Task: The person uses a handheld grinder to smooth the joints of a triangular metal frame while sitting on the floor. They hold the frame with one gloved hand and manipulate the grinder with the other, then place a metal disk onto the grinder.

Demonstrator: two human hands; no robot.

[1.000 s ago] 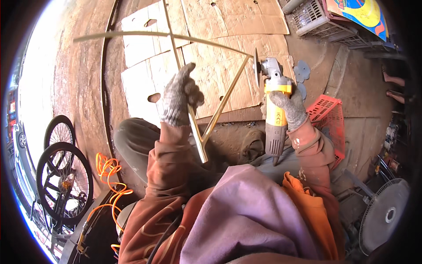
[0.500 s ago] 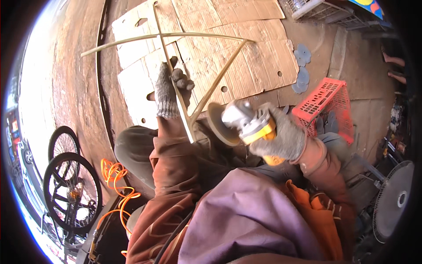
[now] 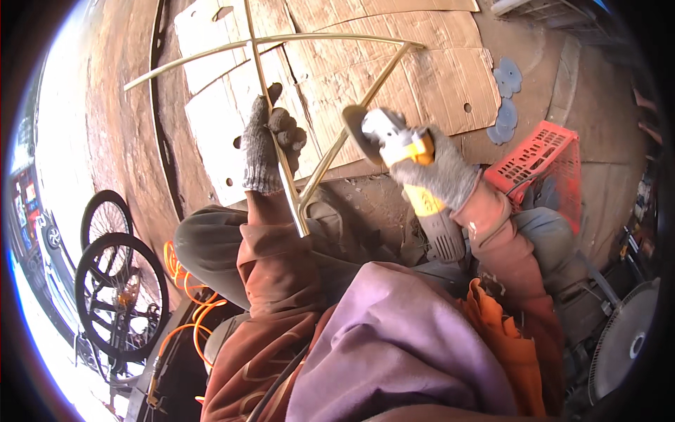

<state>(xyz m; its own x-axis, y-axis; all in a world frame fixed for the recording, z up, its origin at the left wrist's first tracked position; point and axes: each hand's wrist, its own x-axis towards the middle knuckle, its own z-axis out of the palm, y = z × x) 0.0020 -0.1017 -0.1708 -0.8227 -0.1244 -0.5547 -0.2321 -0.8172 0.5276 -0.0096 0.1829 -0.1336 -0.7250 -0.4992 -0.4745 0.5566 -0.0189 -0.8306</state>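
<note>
My left hand (image 3: 271, 144), in a grey knit glove with dark fingers, is closed around one bar of a brass-coloured metal frame (image 3: 330, 36). The frame has a long curved bar crossed by straight ones that meet at an angle near my lap. In my right hand (image 3: 443, 169), also gloved in grey, is a yellow and grey angle grinder (image 3: 425, 200). Its round disc (image 3: 361, 133) is beside the frame's slanted right bar; whether the two touch I cannot tell. My fingers hide part of the grinder's body.
Flattened cardboard (image 3: 436, 84) lies under the frame. Grey-blue discs (image 3: 502, 121) rest at its right edge, near a red plastic crate (image 3: 538, 151). A fan (image 3: 626, 344) stands at lower right. An orange coiled hose (image 3: 204, 309) and a bicycle (image 3: 121, 295) are at left.
The grinder has moved up and slightly left, bringing its disc from below the slanted bar to beside it; its dark grip now shows. My left hand keeps its hold on the frame.
</note>
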